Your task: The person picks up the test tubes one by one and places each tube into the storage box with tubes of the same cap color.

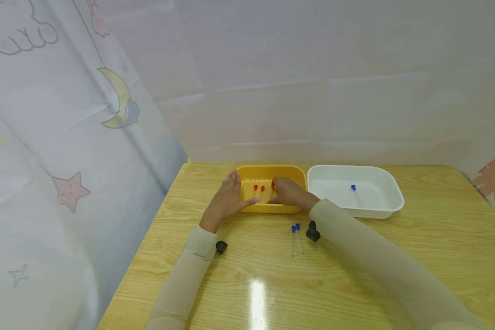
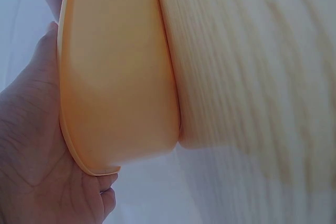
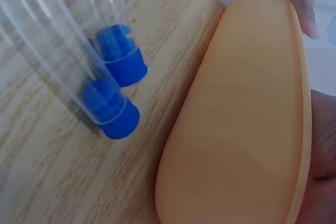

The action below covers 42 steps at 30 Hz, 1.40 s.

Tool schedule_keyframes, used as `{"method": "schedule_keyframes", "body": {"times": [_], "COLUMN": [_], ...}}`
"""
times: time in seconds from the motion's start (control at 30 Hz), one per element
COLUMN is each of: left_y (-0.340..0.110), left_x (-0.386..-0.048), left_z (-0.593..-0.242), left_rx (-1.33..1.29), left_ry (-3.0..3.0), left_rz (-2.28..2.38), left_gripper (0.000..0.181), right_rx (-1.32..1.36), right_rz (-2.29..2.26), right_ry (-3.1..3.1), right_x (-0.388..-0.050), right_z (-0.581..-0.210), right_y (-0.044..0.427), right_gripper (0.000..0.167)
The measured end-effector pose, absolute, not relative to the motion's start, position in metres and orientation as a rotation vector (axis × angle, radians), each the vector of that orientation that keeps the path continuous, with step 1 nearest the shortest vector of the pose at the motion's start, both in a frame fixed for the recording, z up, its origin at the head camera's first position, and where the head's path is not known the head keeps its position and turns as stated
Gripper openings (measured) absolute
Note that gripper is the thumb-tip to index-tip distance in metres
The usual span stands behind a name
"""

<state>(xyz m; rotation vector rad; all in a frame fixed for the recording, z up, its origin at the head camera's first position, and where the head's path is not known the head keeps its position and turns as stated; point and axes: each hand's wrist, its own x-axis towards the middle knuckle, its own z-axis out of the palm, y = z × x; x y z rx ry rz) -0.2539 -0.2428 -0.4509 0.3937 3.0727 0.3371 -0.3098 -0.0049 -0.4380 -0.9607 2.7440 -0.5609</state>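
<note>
The left hand [image 1: 227, 197] rests on the left end of a yellow plastic basin [image 1: 268, 208], its fingers straight along the rim and its thumb across the front edge. Inside the basin, a red-capped test tube [image 1: 273, 185] is held at the fingers of the right hand [image 1: 288, 191]; that hand hides part of the tube. Two more tubes with red caps [image 1: 262, 188] lie to the left of it in the basin. In the right wrist view the basin's outer wall [image 3: 236, 108] covers most of the right hand [image 3: 323, 140].
Two blue-capped test tubes [image 1: 298, 227] lie on the wooden table [image 1: 247, 266] in front of the basin. A white basin [image 1: 379, 213] stands directly to the right, holding one blue-capped tube [image 1: 353, 187]. Behind the table hangs a pale cloth [image 1: 272, 91].
</note>
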Motion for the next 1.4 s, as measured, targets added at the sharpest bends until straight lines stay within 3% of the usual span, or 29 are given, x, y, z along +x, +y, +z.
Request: {"method": "schedule_keyframes", "body": {"times": [0.7, 1.4], "left_y": [-0.2447, -0.2429], "left_x": [-0.2534, -0.2533], "left_z": [-0.4513, -0.4518], "left_rx": [0.376, 0.38], "left_ry": [3.058, 3.071], "left_rz": [0.341, 0.345], "left_gripper": [0.119, 0.118], "right_rx": [-0.924, -0.98], "right_rz": [-0.569, -0.52], "right_ry": [2.722, 2.749], "right_x": [-0.3128, -0.3124], "right_z": [-0.4405, -0.4394], "right_y": [-0.0087, -0.0079], "right_gripper": [0.051, 0.05]}}
